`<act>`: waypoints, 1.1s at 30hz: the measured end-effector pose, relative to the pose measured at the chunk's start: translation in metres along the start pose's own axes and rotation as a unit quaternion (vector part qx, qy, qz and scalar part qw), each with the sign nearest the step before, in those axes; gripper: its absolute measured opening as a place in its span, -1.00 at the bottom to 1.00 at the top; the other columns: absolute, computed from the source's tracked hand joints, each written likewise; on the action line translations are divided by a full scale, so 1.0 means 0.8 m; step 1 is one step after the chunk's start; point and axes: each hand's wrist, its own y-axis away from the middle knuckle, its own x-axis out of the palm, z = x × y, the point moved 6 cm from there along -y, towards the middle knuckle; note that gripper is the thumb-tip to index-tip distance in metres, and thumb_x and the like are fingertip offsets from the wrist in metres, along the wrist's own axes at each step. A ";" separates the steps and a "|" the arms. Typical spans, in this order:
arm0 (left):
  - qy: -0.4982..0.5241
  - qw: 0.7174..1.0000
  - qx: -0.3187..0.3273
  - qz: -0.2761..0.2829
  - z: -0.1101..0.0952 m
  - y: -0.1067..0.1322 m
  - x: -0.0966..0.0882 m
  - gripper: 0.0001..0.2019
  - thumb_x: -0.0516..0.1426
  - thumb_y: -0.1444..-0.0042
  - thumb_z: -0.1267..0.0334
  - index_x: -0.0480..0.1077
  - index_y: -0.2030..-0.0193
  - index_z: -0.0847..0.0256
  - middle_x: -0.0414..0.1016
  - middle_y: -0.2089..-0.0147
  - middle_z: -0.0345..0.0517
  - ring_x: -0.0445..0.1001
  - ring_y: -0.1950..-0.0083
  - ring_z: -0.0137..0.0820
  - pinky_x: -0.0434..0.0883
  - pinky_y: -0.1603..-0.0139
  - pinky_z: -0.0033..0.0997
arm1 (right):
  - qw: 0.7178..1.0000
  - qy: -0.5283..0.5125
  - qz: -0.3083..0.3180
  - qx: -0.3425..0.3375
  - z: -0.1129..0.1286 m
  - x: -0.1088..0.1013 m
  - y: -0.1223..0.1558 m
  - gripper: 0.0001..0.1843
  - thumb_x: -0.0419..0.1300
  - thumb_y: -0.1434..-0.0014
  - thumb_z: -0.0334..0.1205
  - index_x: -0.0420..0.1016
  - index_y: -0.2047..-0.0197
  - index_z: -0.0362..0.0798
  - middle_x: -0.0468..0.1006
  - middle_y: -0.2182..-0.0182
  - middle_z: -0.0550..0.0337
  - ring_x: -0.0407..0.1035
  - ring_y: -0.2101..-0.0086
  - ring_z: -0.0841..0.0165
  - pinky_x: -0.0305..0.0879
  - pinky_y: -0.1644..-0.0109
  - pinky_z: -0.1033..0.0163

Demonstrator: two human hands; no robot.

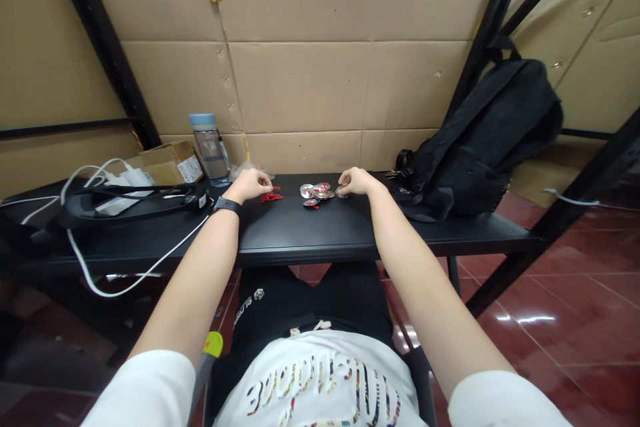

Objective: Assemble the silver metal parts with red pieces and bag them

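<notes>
My left hand (253, 185), with a dark band on its wrist, has its fingertips pinched at a thin red cord (276, 188). Just below those fingertips lies a small heap of red cords (271, 198) on the black table (300, 233). Several shiny round metal discs (320, 192) with red bits on them are piled between my two hands. My right hand (356, 181) is closed at the pile's right side, its fingertips on another metal disc (341, 193), partly hidden by the fingers.
A clear bottle with a blue lid (213, 150), crumpled clear plastic (249, 168), a cardboard box (173, 163) and white cables (80, 240) are on the left. A black backpack (480, 140) leans at the right. Cardboard sheets (300, 80) wall the back.
</notes>
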 end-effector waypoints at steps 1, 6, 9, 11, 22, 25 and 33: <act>0.004 1.000 -0.004 0.017 0.006 0.000 0.001 -0.85 0.26 0.09 0.16 0.62 0.47 0.16 0.63 0.45 -0.13 0.51 0.40 -0.35 0.35 0.34 -0.42 | 1.000 0.004 0.012 0.012 -0.010 -0.001 -0.001 -0.62 0.54 0.17 -0.28 0.66 0.22 -0.11 0.70 0.25 0.07 0.57 0.24 0.28 0.45 0.10 0.29; 0.014 0.996 -0.021 0.087 0.022 -0.002 0.010 -0.83 0.31 0.17 0.08 0.65 0.47 0.10 0.64 0.46 -0.14 0.52 0.42 -0.34 0.33 0.42 -0.42 | 0.997 -0.041 0.060 0.028 -0.029 0.009 -0.005 -0.63 0.56 0.17 -0.26 0.69 0.23 -0.10 0.71 0.25 0.09 0.58 0.28 0.31 0.46 0.14 0.31; 0.032 0.996 -0.014 0.082 0.021 -0.002 0.012 -0.78 0.32 0.17 0.03 0.64 0.45 0.10 0.65 0.44 -0.12 0.53 0.40 -0.33 0.35 0.41 -0.42 | 0.996 -0.060 0.072 0.011 -0.024 0.014 -0.006 -0.68 0.54 0.13 -0.27 0.70 0.24 -0.09 0.72 0.25 0.11 0.57 0.31 0.33 0.47 0.16 0.32; 0.048 0.997 -0.006 0.060 0.015 -0.001 0.011 -0.75 0.31 0.14 -0.01 0.63 0.44 0.13 0.64 0.44 -0.11 0.53 0.40 -0.33 0.36 0.39 -0.42 | 0.996 -0.061 0.058 -0.018 -0.013 0.014 -0.006 -0.70 0.52 0.08 -0.26 0.71 0.21 -0.07 0.72 0.23 0.12 0.57 0.30 0.33 0.46 0.16 0.32; 0.119 0.990 0.012 0.072 -0.037 0.003 0.029 -0.72 0.23 -0.02 0.01 0.58 0.40 0.20 0.59 0.49 -0.12 0.45 0.50 -0.39 0.35 0.45 -0.44 | 0.983 -0.045 0.112 -0.137 0.065 0.051 0.000 -0.74 0.28 -0.14 -0.42 0.75 0.15 -0.02 0.72 0.33 0.20 0.52 0.33 0.38 0.37 0.20 0.36; 0.115 0.990 0.023 0.079 -0.041 0.002 0.035 -0.73 0.22 -0.04 0.01 0.58 0.40 0.17 0.60 0.48 -0.13 0.48 0.47 -0.39 0.36 0.43 -0.46 | 0.986 -0.038 0.090 -0.139 0.065 0.044 0.001 -0.82 0.30 -0.13 -0.37 0.75 0.23 -0.06 0.69 0.41 0.19 0.51 0.37 0.37 0.36 0.21 0.34; 0.147 0.982 0.115 0.009 -0.095 0.000 0.043 -0.70 0.21 -0.17 0.03 0.65 0.11 0.15 0.70 0.16 -0.09 0.58 0.22 -0.32 0.46 0.10 -0.37 | 0.965 -0.206 0.029 -0.159 0.093 0.040 0.008 -0.89 0.29 -0.15 -0.24 0.61 0.27 -0.08 0.64 0.39 0.19 0.49 0.40 0.40 0.38 0.30 0.35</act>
